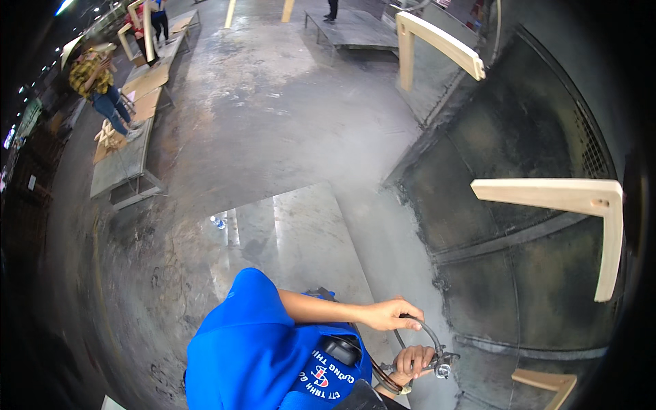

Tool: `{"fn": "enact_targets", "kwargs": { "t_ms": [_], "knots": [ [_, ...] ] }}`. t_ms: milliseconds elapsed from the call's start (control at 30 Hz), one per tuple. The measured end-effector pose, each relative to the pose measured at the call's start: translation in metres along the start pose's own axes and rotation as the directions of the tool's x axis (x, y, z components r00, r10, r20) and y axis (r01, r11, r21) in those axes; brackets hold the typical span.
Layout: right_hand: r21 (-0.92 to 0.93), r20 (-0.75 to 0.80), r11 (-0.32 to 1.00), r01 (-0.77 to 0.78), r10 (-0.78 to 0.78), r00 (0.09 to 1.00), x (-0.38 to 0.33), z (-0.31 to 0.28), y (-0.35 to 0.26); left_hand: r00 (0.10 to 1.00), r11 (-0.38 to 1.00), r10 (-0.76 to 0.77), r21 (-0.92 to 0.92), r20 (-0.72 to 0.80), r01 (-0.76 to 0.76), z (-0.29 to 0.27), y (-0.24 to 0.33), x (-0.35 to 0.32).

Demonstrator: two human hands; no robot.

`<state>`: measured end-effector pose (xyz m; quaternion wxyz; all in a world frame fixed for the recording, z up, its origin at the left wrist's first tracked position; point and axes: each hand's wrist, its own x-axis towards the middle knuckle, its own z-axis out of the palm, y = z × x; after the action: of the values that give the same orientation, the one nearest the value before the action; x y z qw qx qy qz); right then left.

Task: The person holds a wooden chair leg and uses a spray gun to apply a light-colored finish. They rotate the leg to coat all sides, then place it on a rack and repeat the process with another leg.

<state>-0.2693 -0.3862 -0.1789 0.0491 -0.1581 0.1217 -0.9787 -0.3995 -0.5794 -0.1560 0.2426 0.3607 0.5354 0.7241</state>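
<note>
My right hand (413,361) is closed around a spray gun (443,370), whose metal front end points to the right. My left arm reaches across my body, and my left hand (395,314) is closed on a dark hose (433,333) that curves down to the gun. The fingertips of that hand are partly hidden. Right of the hands, apart from them, are pale wooden L-shaped frame pieces: a lower one (547,383), a larger one (557,193) beyond it, and a farther one (437,39) at the top.
Dark, stained panels (478,280) stand along the right side. A low metal platform (307,225) lies ahead, with a plastic bottle (217,223) on it. At the far left, a person (96,78) stands by a long bench (126,164) bearing wooden parts.
</note>
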Motion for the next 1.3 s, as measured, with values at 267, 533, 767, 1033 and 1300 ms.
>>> {"fn": "enact_targets", "kwargs": {
  "t_ms": [267, 533, 767, 1033, 1300],
  "knots": [
    [0.069, 0.065, 0.997, -0.036, 0.031, 0.997, 0.003, -0.01, 0.009, 0.997, 0.993, 0.073, -0.087, -0.024, -0.075, -0.009, 0.006, -0.012],
    [0.05, 0.029, 0.998, -0.024, 0.022, 0.999, 0.005, -0.006, 0.018, 0.998, 0.995, 0.049, -0.091, -0.029, -0.052, -0.018, 0.008, -0.021],
    [0.041, -0.011, 0.999, -0.006, 0.006, 1.0, 0.0, -0.004, 0.02, 0.998, 0.994, 0.059, -0.094, -0.028, -0.061, -0.016, 0.009, -0.023],
    [0.027, 0.05, 0.999, -0.044, 0.043, 0.998, 0.009, -0.001, 0.027, 0.999, 0.996, 0.031, -0.085, -0.014, -0.033, -0.023, 0.011, -0.026],
    [0.015, 0.059, 0.996, -0.085, 0.084, 0.995, 0.018, 0.003, 0.036, 0.996, 0.987, 0.088, -0.137, 0.02, -0.085, -0.032, 0.013, -0.028]
  ]
}}
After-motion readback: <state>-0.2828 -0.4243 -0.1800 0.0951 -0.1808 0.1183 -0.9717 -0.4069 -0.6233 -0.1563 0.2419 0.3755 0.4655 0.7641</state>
